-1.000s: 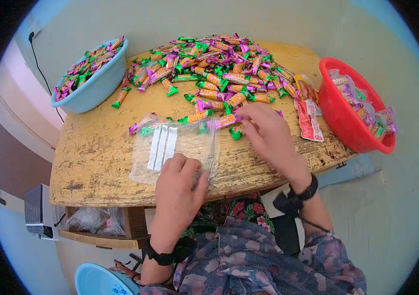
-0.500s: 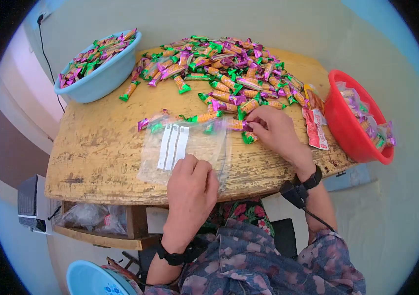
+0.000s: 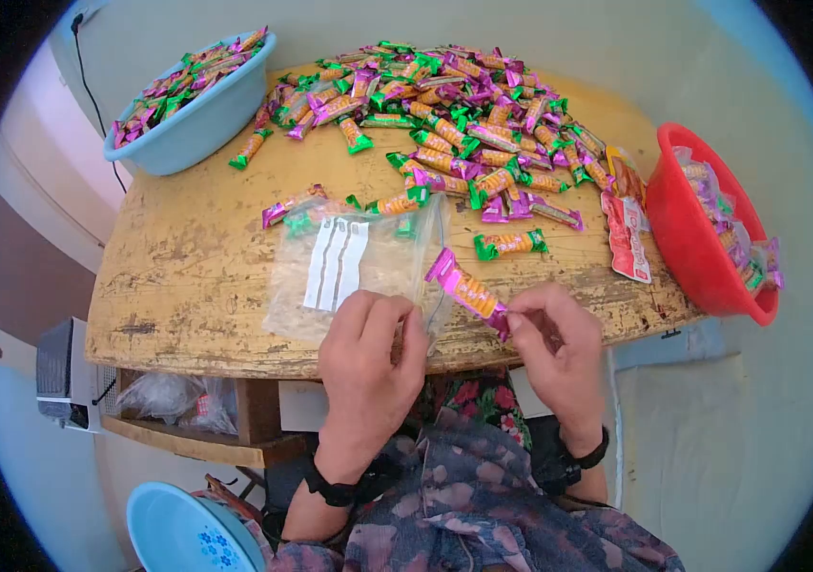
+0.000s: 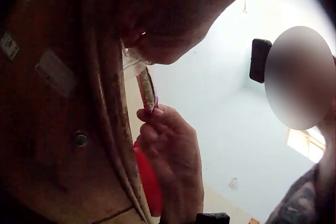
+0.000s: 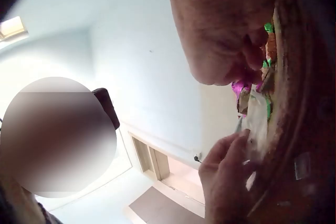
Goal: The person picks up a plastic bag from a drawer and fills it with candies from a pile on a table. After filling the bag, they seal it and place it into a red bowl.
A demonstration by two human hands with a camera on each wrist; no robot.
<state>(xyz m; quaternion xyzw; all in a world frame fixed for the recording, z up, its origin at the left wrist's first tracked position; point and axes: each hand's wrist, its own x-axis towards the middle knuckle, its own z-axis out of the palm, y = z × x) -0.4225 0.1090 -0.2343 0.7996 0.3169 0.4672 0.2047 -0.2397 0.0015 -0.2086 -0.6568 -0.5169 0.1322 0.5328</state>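
Observation:
A clear plastic zip bag (image 3: 389, 262) with white printed strips lies on the worn wooden table (image 3: 187, 276). My left hand (image 3: 368, 348) pinches the near edge of this bag, which shows as a lifted pale film (image 5: 256, 121) in the right wrist view. Between the thumb and fingertips of my right hand (image 3: 564, 357) is one end of a purple and orange wrapped snack (image 3: 468, 291). Its free end points up and left, close to the bag's opening. Another wrapped snack (image 3: 509, 244), with green ends, lies just beyond it.
A large heap of wrapped snacks (image 3: 463, 124) covers the table's back. A blue basin (image 3: 206, 129) full of them stands at left; a red basin (image 3: 688, 224) with filled bags is at right, beside a red-and-white pouch (image 3: 626, 243). An open drawer (image 3: 206, 440) sits below.
My right hand has picked a purple-wrapped snack from near the bag and drawn it back toward me. My left hand stays at the bag's near edge, its fingers now more curled.

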